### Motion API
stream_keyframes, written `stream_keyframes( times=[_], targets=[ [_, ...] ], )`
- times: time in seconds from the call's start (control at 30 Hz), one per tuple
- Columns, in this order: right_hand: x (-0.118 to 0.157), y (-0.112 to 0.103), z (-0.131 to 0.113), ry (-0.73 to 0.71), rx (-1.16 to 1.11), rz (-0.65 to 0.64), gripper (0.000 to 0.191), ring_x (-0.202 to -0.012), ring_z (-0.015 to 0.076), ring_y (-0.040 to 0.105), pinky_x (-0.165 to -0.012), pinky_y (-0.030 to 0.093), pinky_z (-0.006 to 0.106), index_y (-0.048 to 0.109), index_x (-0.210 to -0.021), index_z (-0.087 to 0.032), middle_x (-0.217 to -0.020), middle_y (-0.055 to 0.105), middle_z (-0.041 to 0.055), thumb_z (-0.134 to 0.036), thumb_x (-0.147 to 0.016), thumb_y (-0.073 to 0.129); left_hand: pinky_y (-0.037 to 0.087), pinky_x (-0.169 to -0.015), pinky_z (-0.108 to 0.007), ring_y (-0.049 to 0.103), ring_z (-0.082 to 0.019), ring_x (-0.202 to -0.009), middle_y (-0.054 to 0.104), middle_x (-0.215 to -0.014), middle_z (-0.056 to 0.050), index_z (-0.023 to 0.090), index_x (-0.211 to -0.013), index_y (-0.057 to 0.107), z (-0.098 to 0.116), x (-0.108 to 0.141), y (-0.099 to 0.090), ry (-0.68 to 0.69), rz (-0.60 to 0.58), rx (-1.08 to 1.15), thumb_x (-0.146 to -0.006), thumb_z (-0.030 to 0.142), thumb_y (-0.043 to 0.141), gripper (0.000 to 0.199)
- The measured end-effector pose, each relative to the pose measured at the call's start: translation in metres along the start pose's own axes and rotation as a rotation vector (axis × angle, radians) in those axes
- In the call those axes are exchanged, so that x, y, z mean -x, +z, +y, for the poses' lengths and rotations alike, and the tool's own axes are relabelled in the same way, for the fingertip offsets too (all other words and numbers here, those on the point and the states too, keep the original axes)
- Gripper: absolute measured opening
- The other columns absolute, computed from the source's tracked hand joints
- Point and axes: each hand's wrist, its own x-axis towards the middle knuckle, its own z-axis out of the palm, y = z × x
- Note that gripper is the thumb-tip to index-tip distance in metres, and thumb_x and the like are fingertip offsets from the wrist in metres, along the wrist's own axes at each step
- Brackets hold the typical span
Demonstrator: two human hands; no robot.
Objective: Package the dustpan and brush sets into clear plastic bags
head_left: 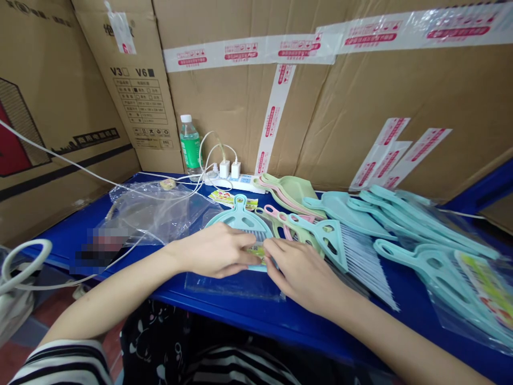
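Observation:
In the middle of the table lies a light-blue dustpan (239, 216) with a grey-bristled brush over it, on a clear plastic bag (240, 286). My left hand (224, 249) reaches across the pan, its fingers bent and closed at the left side of a yellow-green label card (258, 252). From the other side my right hand (298, 270) pinches the card's right side. Both sets of fingertips nearly meet and cover most of the card. Just right of my right hand is a light-blue brush (324, 235) with pale bristles.
Several light-blue dustpans (348, 211) lie to the right, with a bagged set (441, 272) nearer. Green and pink pans (294, 192) sit behind. A power strip (240, 183), a bottle (189, 147) and loose cables stand at the back. Plastic bags (160, 208) lie left; cardboard (240, 101) walls the rear.

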Motion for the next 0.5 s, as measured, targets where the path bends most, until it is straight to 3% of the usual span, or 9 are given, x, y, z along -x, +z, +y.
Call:
stream_keyframes(
  times=[0.33, 0.5],
  targets=[
    [0.000, 0.003, 0.000, -0.015, -0.002, -0.004, 0.016, -0.059, 0.0166, 0.055, -0.055, 0.030, 0.027, 0.045, -0.075, -0.021, -0.065, 0.058, 0.0002, -0.011, -0.087, 0.042, 0.040, -0.050, -0.030, 0.054, -0.015, -0.061, 0.058, -0.081, -0.005, 0.014, -0.084, 0.064, 0.007, -0.006, 0.018, -0.023, -0.049, -0.237, -0.089, 0.018, 0.045, 0.020],
    [0.000, 0.002, -0.001, -0.008, -0.006, -0.009, 0.017, -0.057, 0.0164, 0.055, -0.054, 0.029, 0.028, 0.044, -0.074, -0.022, -0.063, 0.058, -0.0005, -0.010, -0.086, 0.042, 0.038, -0.051, -0.029, 0.052, -0.014, -0.061, 0.058, -0.083, -0.004, 0.015, -0.094, 0.065, 0.004, -0.003, 0.009, -0.013, -0.056, -0.180, -0.091, 0.021, 0.046, 0.021]
  ],
)
